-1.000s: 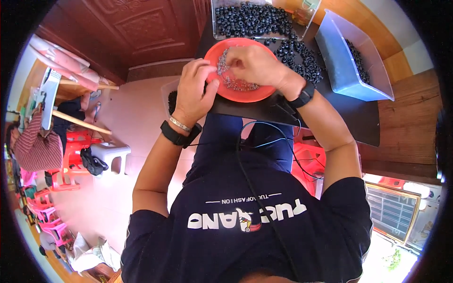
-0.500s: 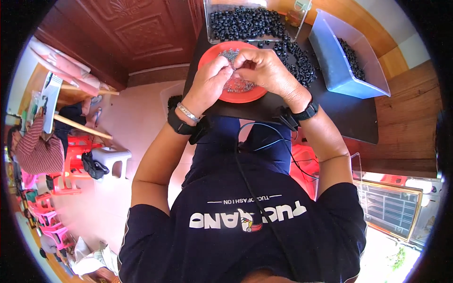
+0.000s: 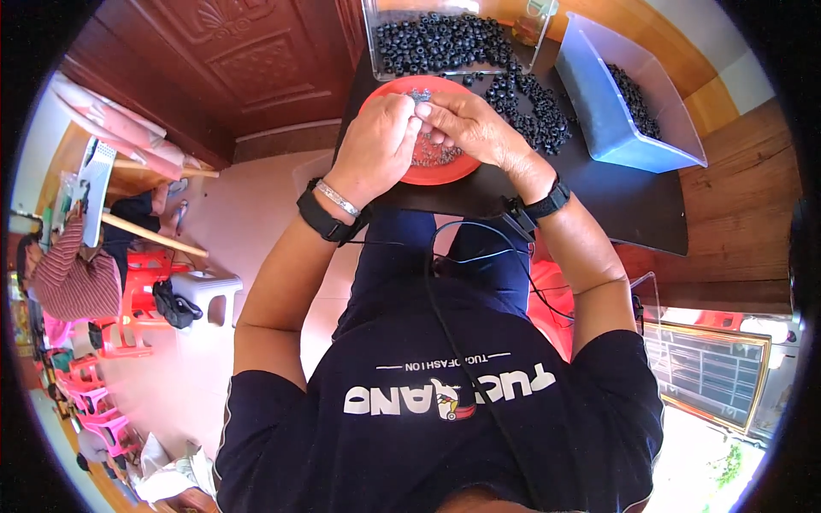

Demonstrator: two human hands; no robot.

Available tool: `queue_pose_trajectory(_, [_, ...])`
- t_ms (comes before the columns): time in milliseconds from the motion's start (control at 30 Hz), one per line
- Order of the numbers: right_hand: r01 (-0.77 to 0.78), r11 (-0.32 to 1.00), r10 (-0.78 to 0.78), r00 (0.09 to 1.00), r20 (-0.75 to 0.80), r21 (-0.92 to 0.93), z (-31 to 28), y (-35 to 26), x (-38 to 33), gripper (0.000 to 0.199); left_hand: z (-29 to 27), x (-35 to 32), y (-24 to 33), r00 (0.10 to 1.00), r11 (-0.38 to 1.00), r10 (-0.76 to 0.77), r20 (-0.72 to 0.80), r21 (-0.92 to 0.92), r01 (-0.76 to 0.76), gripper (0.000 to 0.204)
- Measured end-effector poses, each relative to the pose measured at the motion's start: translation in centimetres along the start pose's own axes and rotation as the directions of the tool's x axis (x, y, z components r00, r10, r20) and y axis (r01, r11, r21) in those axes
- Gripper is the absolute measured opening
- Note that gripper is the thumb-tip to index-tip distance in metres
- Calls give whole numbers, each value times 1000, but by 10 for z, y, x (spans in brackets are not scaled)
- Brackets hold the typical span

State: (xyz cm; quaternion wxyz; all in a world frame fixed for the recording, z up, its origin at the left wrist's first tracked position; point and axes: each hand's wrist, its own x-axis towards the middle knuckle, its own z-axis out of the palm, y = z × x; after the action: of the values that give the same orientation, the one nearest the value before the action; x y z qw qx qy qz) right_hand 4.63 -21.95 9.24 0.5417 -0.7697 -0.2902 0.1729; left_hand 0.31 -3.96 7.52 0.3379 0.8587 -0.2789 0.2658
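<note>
My left hand (image 3: pixel 376 141) and my right hand (image 3: pixel 470 128) meet fingertip to fingertip over a red round dish (image 3: pixel 385 90) on a black table (image 3: pixel 616 201). Between the fingertips they pinch a small silvery metal part (image 3: pixel 421 96). More small metal parts (image 3: pixel 440 156) lie in the dish, partly hidden under my hands. A heap of black rings (image 3: pixel 534 111) lies loose on the table right of the dish. Behind it a clear tray (image 3: pixel 445 38) holds many more black rings.
A blue plastic bin (image 3: pixel 624 103) with black rings stands tilted at the back right. A dark wooden door (image 3: pixel 239 68) is at the left. A person in a striped top (image 3: pixel 73 282) sits far left among red and pink plastic stools (image 3: pixel 128 316).
Both hands have come a little nearer to me over the dish, and the fingertips stay together on the small part. The view shifted slightly.
</note>
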Motion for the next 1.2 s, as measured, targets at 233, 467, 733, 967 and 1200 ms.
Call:
queue_pose_trajectory(233, [37, 997, -40, 998, 41, 62, 3, -4, -2, 31, -4, 2, -1, 1000, 999, 5, -23, -35, -5, 10])
queue_pose_trajectory(467, [160, 967, -180, 980, -84, -197, 8, 4, -2, 20, 2, -1, -9, 986, 963, -168, 7, -211, 165, 12])
queue_pose_trajectory(733, [277, 791, -422, 893, -158, -546, 17, -6, -9, 11, 8, -5, -23, 953, 878, -298, 60, -375, 298, 15])
queue_pose_trajectory(967, [270, 807, -417, 890, -184, -525, 15, -8, -10, 13, 6, -7, -29, 889, 709, -413, 200, -542, 451, 25])
queue_pose_trajectory(1200, [162, 985, -147, 968, -205, 59, 6, 2, -10, 11, 1, -1, -28, 861, 616, -456, 226, -618, 489, 30])
